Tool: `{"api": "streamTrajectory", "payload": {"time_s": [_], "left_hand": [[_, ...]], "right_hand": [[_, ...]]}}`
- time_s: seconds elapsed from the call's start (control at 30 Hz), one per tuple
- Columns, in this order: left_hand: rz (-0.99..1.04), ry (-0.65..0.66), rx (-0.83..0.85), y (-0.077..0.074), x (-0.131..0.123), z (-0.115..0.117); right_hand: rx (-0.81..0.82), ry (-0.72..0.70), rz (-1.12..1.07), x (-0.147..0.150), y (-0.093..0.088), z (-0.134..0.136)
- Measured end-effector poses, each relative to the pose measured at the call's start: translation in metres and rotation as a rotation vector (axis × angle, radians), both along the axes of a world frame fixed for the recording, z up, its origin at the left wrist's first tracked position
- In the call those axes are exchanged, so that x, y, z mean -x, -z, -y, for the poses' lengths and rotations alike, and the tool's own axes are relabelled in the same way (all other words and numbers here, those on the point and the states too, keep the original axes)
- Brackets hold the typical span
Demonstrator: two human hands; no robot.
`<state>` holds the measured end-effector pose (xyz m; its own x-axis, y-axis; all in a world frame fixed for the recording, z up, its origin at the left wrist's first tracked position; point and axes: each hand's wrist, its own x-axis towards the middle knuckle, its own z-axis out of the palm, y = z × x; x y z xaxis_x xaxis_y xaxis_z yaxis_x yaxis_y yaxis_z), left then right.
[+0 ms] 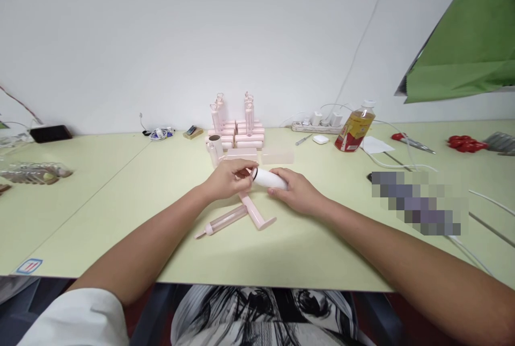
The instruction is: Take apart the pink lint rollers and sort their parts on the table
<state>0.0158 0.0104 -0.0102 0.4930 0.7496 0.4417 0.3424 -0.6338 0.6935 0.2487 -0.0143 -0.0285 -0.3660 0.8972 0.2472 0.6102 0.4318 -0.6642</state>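
A smooth white cylinder [267, 178] with a dark ring at its left end lies tilted in my right hand [298, 190], whose fingers wrap round its right part. My left hand [231, 178] is closed in a pinch at the ringed end; what its fingertips hold is hidden. Below the hands, a pale pink piece with a flat flared end [255, 213] lies on the table. Beside it is a clear pink tube with a narrow tip [225, 220]. Just behind my left hand stands a pink cup-like holder [216, 147].
Several pink cylinders [249, 138] lie stacked at the back, with clear pink tubes [249, 118] upright among them. Pink blocks [277, 156] lie in front. A drink bottle [356, 127], a power strip [316, 127], cables and red-handled scissors [412, 143] occupy the right side.
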Motion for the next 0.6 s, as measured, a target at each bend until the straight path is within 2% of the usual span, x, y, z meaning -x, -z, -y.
{"api": "streamTrajectory", "payload": {"time_s": [0.1,0.17,0.27,0.33,0.43,0.6], "left_hand": [[0.218,-0.046,0.102,0.003,0.000,-0.004],[0.314,-0.072,0.162,0.003,-0.002,-0.004],[0.373,-0.030,0.249,0.002,-0.007,0.001],[0.366,0.053,0.283,0.002,-0.012,0.006],[0.316,0.137,0.281,0.004,-0.015,0.011],[0.268,0.182,0.234,0.003,-0.014,0.011]], "right_hand": [[0.119,0.017,-0.158,0.001,-0.002,-0.001],[0.280,-0.021,-0.381,0.002,-0.004,0.001],[0.541,-0.186,-0.735,0.006,-0.007,0.007],[0.641,-0.287,-0.868,0.009,-0.009,0.011],[0.712,-0.328,-0.937,0.011,-0.008,0.014],[0.696,-0.269,-0.929,0.013,-0.006,0.012]]}}
